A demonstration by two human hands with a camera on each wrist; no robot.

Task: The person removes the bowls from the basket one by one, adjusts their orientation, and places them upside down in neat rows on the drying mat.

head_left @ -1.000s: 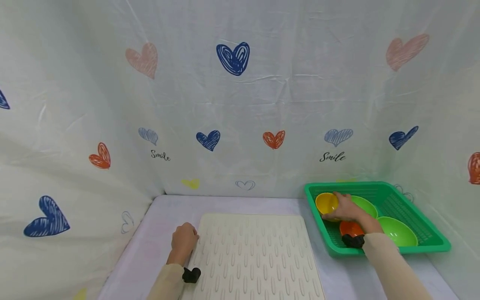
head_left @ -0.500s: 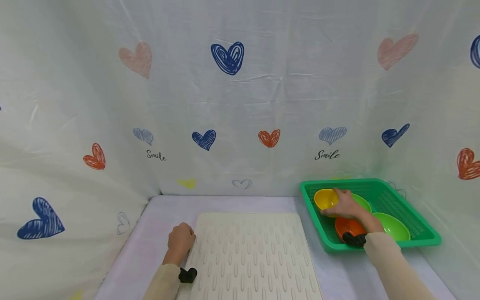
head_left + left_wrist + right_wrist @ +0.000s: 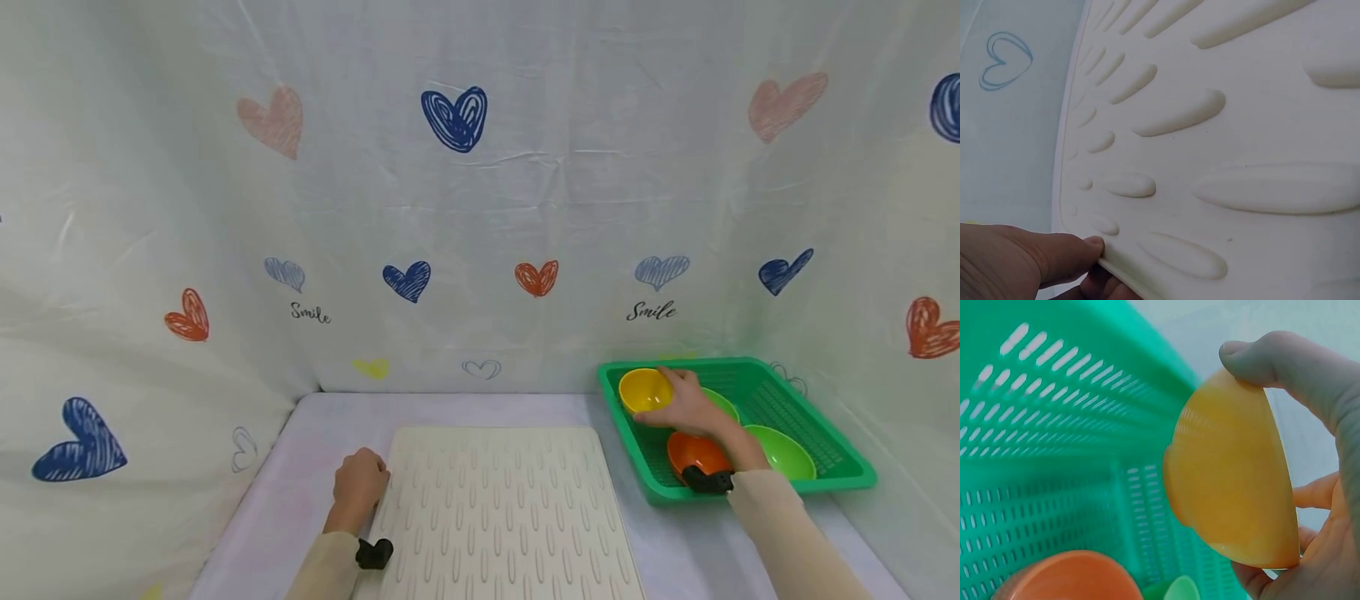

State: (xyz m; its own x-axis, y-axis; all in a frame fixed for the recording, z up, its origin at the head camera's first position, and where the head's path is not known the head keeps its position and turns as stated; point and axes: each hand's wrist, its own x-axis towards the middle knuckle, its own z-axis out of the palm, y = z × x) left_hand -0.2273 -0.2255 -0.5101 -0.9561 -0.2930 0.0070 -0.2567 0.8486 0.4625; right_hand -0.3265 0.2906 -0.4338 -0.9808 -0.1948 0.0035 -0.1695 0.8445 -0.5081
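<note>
My right hand (image 3: 690,406) grips a small yellow bowl (image 3: 647,392) by its rim, thumb on one side and fingers on the other. Tipped on its side in the right wrist view, the bowl (image 3: 1229,481) is beside the wall of the green basket (image 3: 1147,387). Below that hand sits an orange bowl (image 3: 697,454), partly covered by the wrist strap. Over on the left, my left hand (image 3: 360,479) pinches the edge of a cream ridged mat (image 3: 502,500). The left wrist view shows its thumb (image 3: 1075,253) on top, with the fingers partly hidden under the edge.
One light green bowl (image 3: 783,452) lies at the right in the basket; another green bowl (image 3: 726,402) is partly behind my right hand. The basket stands right of the mat on a white-covered table (image 3: 465,408). A white curtain (image 3: 480,208) with printed hearts hangs behind.
My right hand has raised the yellow bowl a little inside the basket, and more of the orange bowl shows. The head view has shifted slightly. My left hand keeps its place on the mat.
</note>
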